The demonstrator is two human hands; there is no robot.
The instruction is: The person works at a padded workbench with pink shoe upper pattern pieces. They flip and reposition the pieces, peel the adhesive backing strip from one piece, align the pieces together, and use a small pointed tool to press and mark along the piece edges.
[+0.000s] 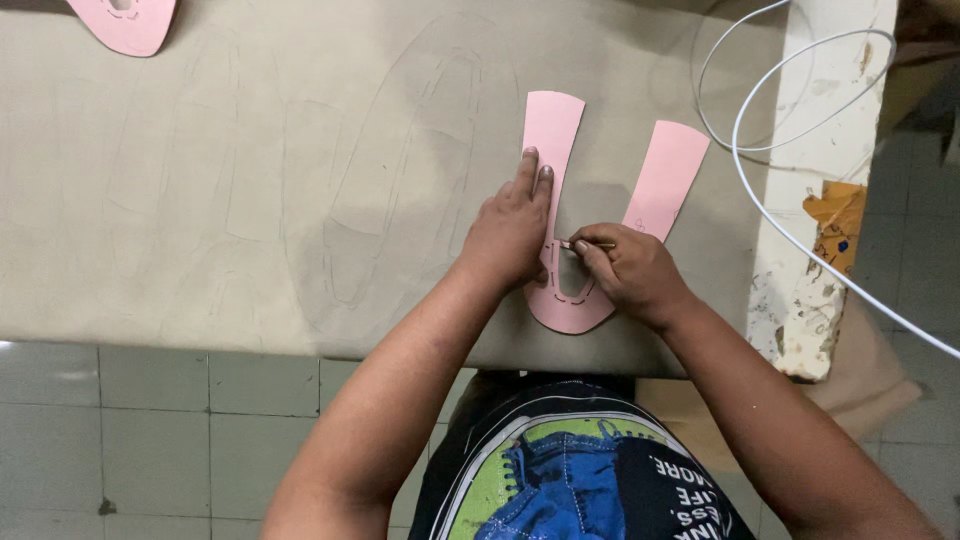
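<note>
Pink U-shaped card template (pixel 556 130) lay flat on grey sheet material (pixel 250 180) covering the table (pixel 800 300). Left hand (pixel 508 228) pressed it down, fingers open and flat; right hand (pixel 630 272) was closed around a thin pen (pixel 580 245) at the template's inner edge. A second pink template (pixel 125 22) lay at the far left corner

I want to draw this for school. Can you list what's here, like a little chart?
Left hand: left hand presses flat on the pink U-shaped template
Right hand: right hand holds a thin pen, tip at the template's inner edge
Surface: grey sheet with faint traced outlines
Other pink piece: second template at the top left edge
Cable: white cable looping at right
Floor: pale tiles
</note>
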